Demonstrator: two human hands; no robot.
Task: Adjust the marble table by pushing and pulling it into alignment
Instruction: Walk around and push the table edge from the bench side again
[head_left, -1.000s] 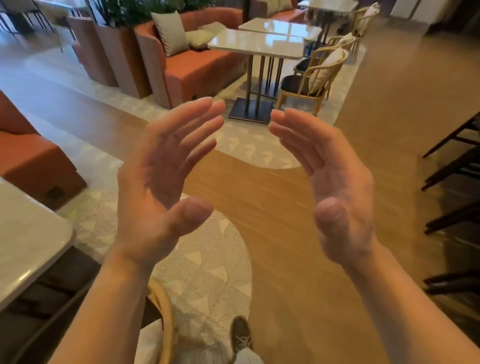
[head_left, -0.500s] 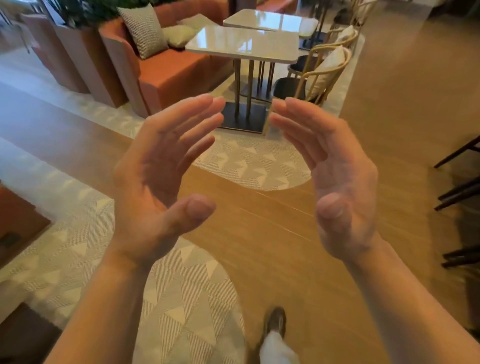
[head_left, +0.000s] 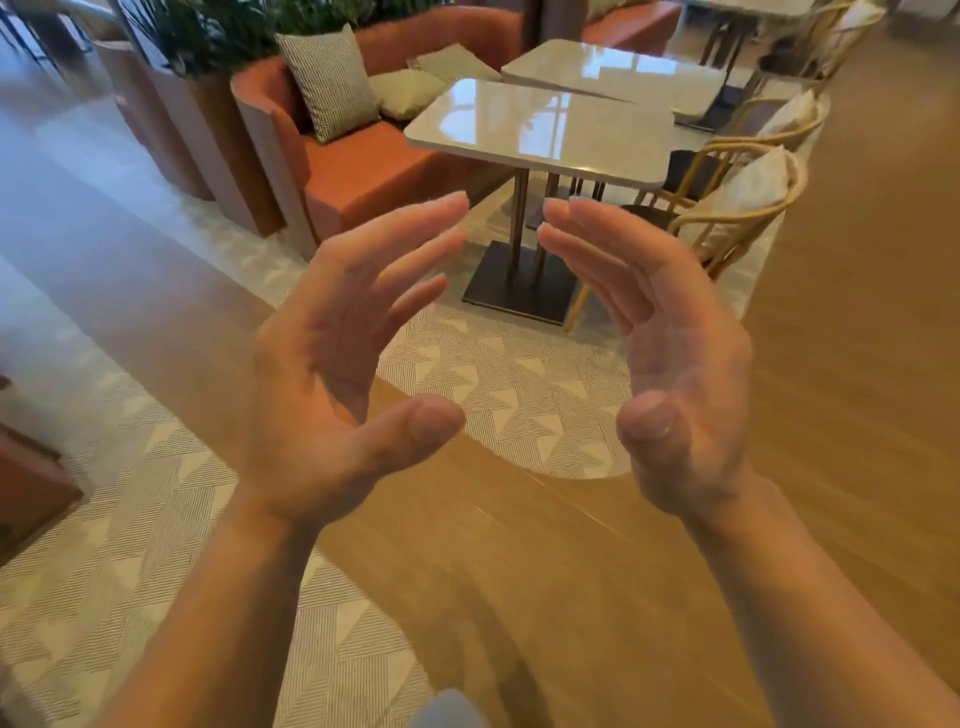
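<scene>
Marble table (head_left: 540, 132) upper centre: judged heavy, stiff, slick surface; take hold at near edge | left hand (head_left: 332, 374), right hand (head_left: 670, 364): grip open, empty.

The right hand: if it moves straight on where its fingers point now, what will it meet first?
Probably the near edge of the marble table. The right hand is open in the air and nothing shows between; depth is unclear.

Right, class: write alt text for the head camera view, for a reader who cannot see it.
Two bare, empty hands, the left hand and right hand, are raised open with palms facing each other, touching nothing. Beyond them stands a marble table on a dark base, with an orange bench to its left and a wooden chair to its right.
</scene>
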